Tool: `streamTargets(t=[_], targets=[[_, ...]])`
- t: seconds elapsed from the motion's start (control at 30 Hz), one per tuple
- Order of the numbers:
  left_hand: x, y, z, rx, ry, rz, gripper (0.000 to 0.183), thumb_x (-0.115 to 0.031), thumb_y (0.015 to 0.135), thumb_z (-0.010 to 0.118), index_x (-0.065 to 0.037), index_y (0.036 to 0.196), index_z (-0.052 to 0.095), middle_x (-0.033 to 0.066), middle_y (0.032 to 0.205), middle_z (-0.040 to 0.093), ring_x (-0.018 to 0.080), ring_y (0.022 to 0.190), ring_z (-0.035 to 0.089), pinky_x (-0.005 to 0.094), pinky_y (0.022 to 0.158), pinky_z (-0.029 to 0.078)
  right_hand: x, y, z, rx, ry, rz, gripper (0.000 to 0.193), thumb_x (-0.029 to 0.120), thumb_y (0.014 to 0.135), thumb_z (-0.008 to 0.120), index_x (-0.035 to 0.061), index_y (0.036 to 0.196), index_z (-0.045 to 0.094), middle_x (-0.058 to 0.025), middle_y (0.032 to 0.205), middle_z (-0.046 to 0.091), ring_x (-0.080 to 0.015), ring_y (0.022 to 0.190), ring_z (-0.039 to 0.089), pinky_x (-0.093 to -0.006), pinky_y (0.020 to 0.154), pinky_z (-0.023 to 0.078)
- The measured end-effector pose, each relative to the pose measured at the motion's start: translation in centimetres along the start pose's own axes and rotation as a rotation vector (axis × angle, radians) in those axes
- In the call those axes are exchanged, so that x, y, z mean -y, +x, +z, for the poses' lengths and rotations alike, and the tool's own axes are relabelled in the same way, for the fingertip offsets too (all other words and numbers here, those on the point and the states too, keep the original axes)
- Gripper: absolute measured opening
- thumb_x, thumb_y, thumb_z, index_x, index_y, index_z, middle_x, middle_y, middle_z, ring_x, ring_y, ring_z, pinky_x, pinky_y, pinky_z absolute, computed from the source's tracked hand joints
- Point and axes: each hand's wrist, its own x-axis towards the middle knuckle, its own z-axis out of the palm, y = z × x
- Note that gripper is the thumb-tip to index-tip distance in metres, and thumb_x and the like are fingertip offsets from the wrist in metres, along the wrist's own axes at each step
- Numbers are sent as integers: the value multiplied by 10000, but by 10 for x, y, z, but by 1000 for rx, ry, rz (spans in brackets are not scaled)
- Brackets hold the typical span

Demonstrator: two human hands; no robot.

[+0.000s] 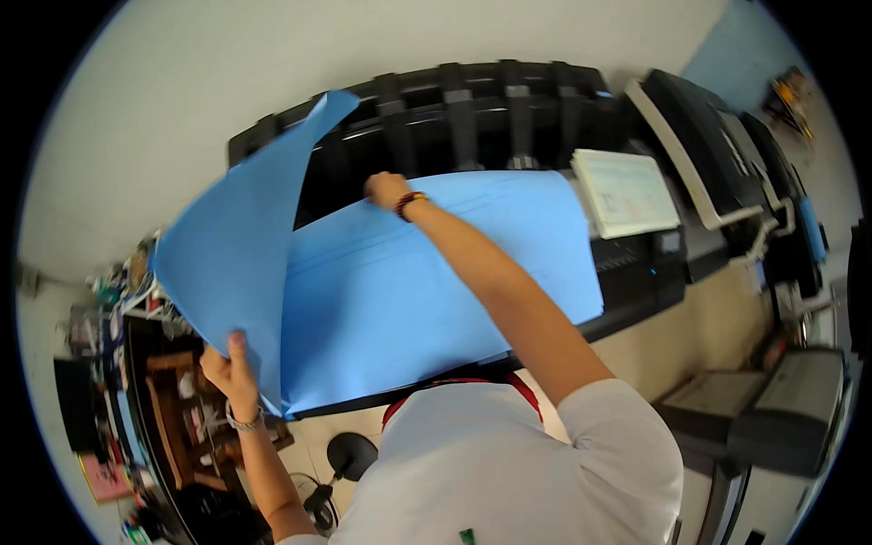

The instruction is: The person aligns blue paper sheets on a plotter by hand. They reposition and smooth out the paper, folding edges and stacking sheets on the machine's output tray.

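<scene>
A large blue sheet [236,236] stands lifted and bent on the left, its top corner curling over. My left hand [234,374] grips its near left edge, thumb on the upper face. More blue sheeting [391,309] lies spread over the top of a long black machine that looks like a wide-format printer [427,118]. At the far edge of that flat sheeting rests my right hand [388,190], its fingers curled closed. Whatever those fingers may hold is hidden. My right forearm crosses above the sheeting.
A stack of pale papers [627,193] sits on the machine's right end. Farther right stands another black machine with a pale edge [704,136]. A wooden chair [173,418] and a cluttered desk are at the left. Below is a round black stool or base [352,456].
</scene>
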Motion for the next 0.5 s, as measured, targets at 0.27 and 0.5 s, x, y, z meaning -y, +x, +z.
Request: streamTargets(t=[0.27, 0.5], targets=[[5, -36, 138, 424, -113, 16, 251, -153, 945, 594, 43, 790, 565, 74, 603, 454, 156, 540, 374, 325, 500, 310, -103, -27, 9, -78, 497, 202, 270, 184, 850, 582, 107, 1101, 646, -111, 1197, 598, -305, 1176, 489, -553, 1062, 273], [27, -70, 129, 358, -91, -173, 172, -94, 932, 580, 70, 926, 633, 163, 730, 611, 231, 588, 524, 353, 561, 409, -81, -103, -31, -547, 13, 195, 258, 268, 913, 589, 57, 1057, 625, -122, 1126, 550, -297, 1150, 469, -563, 1052, 283]])
